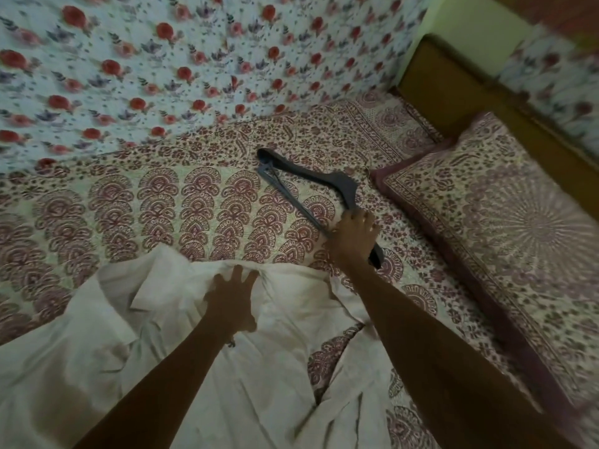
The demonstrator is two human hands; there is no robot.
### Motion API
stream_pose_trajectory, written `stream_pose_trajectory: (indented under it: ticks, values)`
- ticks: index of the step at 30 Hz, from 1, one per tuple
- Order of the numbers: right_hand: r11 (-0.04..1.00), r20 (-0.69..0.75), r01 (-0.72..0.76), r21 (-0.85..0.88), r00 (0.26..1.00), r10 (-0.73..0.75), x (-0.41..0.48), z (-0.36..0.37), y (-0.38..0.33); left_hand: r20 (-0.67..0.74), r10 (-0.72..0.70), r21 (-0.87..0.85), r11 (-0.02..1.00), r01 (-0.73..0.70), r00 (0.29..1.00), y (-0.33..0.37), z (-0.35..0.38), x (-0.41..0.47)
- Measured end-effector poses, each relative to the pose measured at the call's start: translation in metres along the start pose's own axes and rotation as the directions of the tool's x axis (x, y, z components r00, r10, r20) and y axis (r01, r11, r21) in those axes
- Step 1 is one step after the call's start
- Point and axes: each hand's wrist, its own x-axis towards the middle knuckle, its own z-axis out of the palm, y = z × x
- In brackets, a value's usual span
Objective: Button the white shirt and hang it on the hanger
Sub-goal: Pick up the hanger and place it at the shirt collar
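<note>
The white shirt (162,335) lies spread on the patterned bedspread in the lower left, its collar end toward the middle of the bed. My left hand (231,301) rests on the shirt near the collar with fingers spread and straight. A dark hanger (308,176) lies on the bed beyond the shirt, its metal hook pointing toward the pillow. My right hand (353,236) grips the hanger's near arm, with fingers curled over it; that end pokes out below the hand.
The maroon-patterned bedspread (162,205) covers the bed. A matching pillow (505,222) lies at the right. A floral cloth (162,59) hangs behind the bed. A wooden headboard (453,89) runs along the upper right.
</note>
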Motion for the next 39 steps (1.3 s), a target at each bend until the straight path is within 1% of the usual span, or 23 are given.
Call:
stream_pose_trajectory:
  ticks: [2,3,5,7,8,12,14,16,18,19,20,21,22,23,24,25,26,28,29,31,33,37,39]
  values:
    - [0.989,-0.026,-0.142,-0.033,0.990,0.142,0.004,0.000,0.018,0.007,-0.018,0.008,1.000,0.018,1.000,0.006,-0.003,0.003]
    - [0.978,0.002,-0.208,-0.008,0.978,0.208,0.008,0.002,0.029,0.010,-0.024,0.022,0.999,0.023,1.000,0.009,-0.004,0.006]
    - [0.943,0.149,-0.299,0.144,0.949,0.278,0.019,0.003,0.047,0.010,-0.037,0.055,0.998,0.036,0.999,0.015,-0.008,0.011]
    - [0.895,0.311,-0.326,0.303,0.922,0.231,0.025,-0.002,0.056,0.013,-0.046,0.070,0.997,0.045,0.999,0.019,-0.008,0.015]
    - [0.865,0.357,-0.339,0.370,0.911,0.204,0.026,-0.004,0.058,0.014,-0.057,0.063,0.996,0.056,0.998,0.021,-0.008,0.017]
    - [0.645,0.488,-0.454,0.615,0.861,0.141,0.020,-0.007,0.049,0.035,-0.086,0.051,0.995,0.084,0.996,0.022,-0.012,0.018]
    - [0.549,0.490,-0.457,0.700,0.867,0.097,0.007,-0.016,0.038,0.043,-0.078,0.025,0.997,0.077,0.996,0.019,-0.015,0.016]
    - [0.506,0.441,-0.409,0.759,0.895,0.063,-0.017,-0.030,0.025,0.016,-0.005,-0.099,0.995,0.007,1.000,0.011,-0.010,0.016]
    - [0.429,0.414,-0.377,0.821,0.910,0.008,-0.046,-0.043,0.009,-0.136,0.045,-0.387,0.917,-0.095,0.990,-0.009,-0.001,0.004]
    - [0.385,0.405,-0.369,0.846,0.914,-0.013,-0.059,-0.048,0.004,-0.272,0.032,-0.467,0.870,-0.161,0.962,-0.020,0.005,-0.004]
    - [0.365,0.400,-0.358,0.859,0.915,-0.044,-0.077,-0.051,-0.009,-0.435,-0.061,-0.468,0.868,-0.168,0.898,-0.041,0.015,-0.017]
    - [0.360,0.388,-0.345,0.867,0.920,-0.051,-0.091,-0.053,-0.017,-0.572,-0.180,-0.440,0.890,-0.114,0.800,-0.056,0.019,-0.030]
    - [0.366,0.370,-0.327,0.871,0.927,-0.053,-0.103,-0.053,-0.023,-0.664,-0.273,-0.387,0.922,-0.007,0.696,-0.069,0.021,-0.040]
    - [0.376,0.359,-0.311,0.873,0.931,-0.063,-0.119,-0.050,-0.033,-0.705,-0.362,-0.353,0.925,0.140,0.610,-0.084,0.022,-0.057]
    - [0.394,0.345,-0.291,0.872,0.936,-0.071,-0.134,-0.049,-0.041,-0.700,-0.459,-0.388,0.888,0.248,0.548,-0.096,0.023,-0.068]
    - [0.420,0.328,-0.265,0.868,0.941,-0.085,-0.148,-0.044,-0.048,-0.664,-0.552,-0.460,0.833,0.306,0.504,-0.106,0.022,-0.079]
    - [0.454,0.306,-0.230,0.861,0.947,-0.100,-0.161,-0.041,-0.052,-0.586,-0.647,-0.547,0.760,0.351,0.488,-0.112,0.021,-0.085]
    - [0.544,0.273,-0.153,0.825,0.951,-0.146,-0.190,-0.031,-0.066,-0.321,-0.809,-0.674,0.561,0.481,0.493,-0.130,0.026,-0.100]
    - [0.581,0.261,-0.125,0.804,0.953,-0.156,-0.202,-0.027,-0.071,-0.215,-0.829,-0.688,0.504,0.522,0.516,-0.134,0.031,-0.104]
    - [0.619,0.271,-0.131,0.774,0.953,-0.137,-0.225,-0.022,-0.084,-0.097,-0.795,-0.641,0.510,0.574,0.598,-0.140,0.047,-0.116]
    - [0.624,0.304,-0.177,0.761,0.947,-0.102,-0.244,-0.017,-0.094,-0.087,-0.759,-0.547,0.578,0.606,0.645,-0.143,0.062,-0.121]
    - [0.620,0.393,-0.287,0.730,0.919,-0.037,-0.284,-0.006,-0.117,-0.155,-0.766,-0.549,0.592,0.590,0.625,-0.157,0.072,-0.120]
    - [0.620,0.374,-0.298,0.726,0.928,0.008,-0.304,-0.008,-0.126,-0.173,-0.769,-0.611,0.574,0.545,0.616,-0.167,0.067,-0.119]
